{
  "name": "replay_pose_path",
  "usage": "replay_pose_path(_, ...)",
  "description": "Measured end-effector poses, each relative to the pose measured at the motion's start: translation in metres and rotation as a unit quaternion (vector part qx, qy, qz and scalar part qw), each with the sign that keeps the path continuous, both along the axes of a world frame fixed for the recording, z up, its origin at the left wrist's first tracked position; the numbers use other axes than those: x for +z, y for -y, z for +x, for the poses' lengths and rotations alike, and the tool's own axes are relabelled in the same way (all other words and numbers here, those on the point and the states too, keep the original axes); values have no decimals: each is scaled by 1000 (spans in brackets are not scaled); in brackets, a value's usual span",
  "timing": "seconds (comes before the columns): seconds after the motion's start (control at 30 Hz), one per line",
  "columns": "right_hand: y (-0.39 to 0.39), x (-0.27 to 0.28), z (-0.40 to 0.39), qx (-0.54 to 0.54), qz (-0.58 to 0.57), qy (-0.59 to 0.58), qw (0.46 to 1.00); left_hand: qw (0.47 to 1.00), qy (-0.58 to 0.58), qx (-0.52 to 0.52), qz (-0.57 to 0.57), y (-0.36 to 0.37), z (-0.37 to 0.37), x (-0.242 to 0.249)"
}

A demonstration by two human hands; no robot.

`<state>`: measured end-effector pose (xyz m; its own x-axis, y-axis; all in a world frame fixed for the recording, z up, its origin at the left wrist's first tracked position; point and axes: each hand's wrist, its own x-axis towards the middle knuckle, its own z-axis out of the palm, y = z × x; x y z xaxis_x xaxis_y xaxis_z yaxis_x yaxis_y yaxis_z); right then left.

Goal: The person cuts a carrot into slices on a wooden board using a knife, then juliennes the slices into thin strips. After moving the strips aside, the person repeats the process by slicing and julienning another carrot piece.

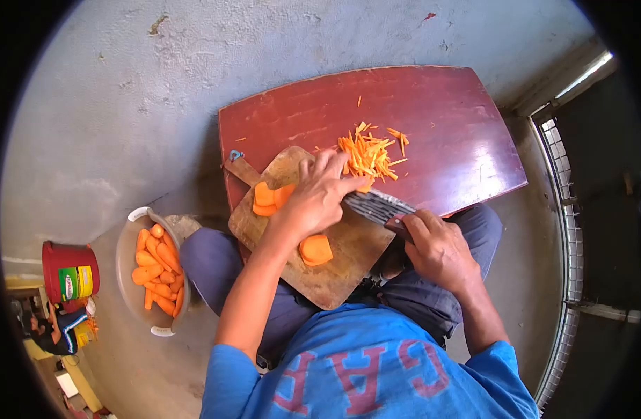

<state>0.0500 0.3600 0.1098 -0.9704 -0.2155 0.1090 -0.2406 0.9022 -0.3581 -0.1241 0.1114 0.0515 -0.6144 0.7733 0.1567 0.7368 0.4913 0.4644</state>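
Looking straight down at a dark red wooden surface (432, 119), glossy and a bit scuffed, with a worn brown wooden cutting board (334, 269) hanging half off its near edge over the lap. Left hand (319, 195) pressed flat on the board, fingers spread and stretched toward a heap of thin orange carrot matchsticks (368, 155) piled right where board meets surface, fingertips touching the near edge of the heap. Right hand (439, 250) closed tight around the dark handle of a broad patterned steel knife (376, 206), blade lying low across the board's right side and running under the left fingers, so can't tell exactly where the edge sits. About 3 thick orange carrot slabs (273, 197) stacked just left of the left hand, near the board's handle, and 1 more chunky carrot piece (315, 249) below the wrist toward the board's middle. A few stray slivers scattered over the red surface beyond the heap. Off to the left on the grey concrete floor (125, 91), a round metal bowl (127, 241) full of peeled carrot lengths, well apart from the board, and further left a red plastic tub (69, 271) with a green and yellow label.
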Motion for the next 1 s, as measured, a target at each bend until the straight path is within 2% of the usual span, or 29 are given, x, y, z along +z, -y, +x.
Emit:
replay_pose_path(0.1, -2, -2, -6, -6, 5, -9, 1000, 999, -4, 10, 44, -7, -9, 4)
replay_pose_path(0.13, -2, -3, -6, -9, 4, -16, 1000, 996, 2, -1, 93, -10, -8, 3)
replay_pose_path(0.23, -5, -7, -8, -18, 9, -12, 1000, 992, 4, -77, 103, -13, -5, 6)
replay_pose_path(0.37, -2, -4, -10, -8, 50, -42, 998, 984, 68, -39, 158, -15, -10, -13)
replay_pose_path(0.47, -1, -6, -6, 10, 68, -51, 996, 985, 116, -55, 115, -15, -11, -1)
replay_pose_path(0.67, 9, 2, 6, 74, 118, -57, 989, 987, 126, -40, 95, -11, -6, 11)
replay_pose_path(0.77, 18, 8, 14, 105, 126, -47, 985, 977, 168, -23, 127, -3, 3, 5)
replay_pose_path(0.8, 20, 8, 15, 112, 134, -50, 983, 981, 150, -31, 119, 3, 5, 8)
replay_pose_path(0.9, 26, 3, 17, 134, 120, -32, 983, 975, 205, -7, 79, 16, 8, -2)
replay_pose_path(1.0, 31, 3, 18, 139, 101, -27, 985, 997, 41, -35, 49, 28, 11, -20)
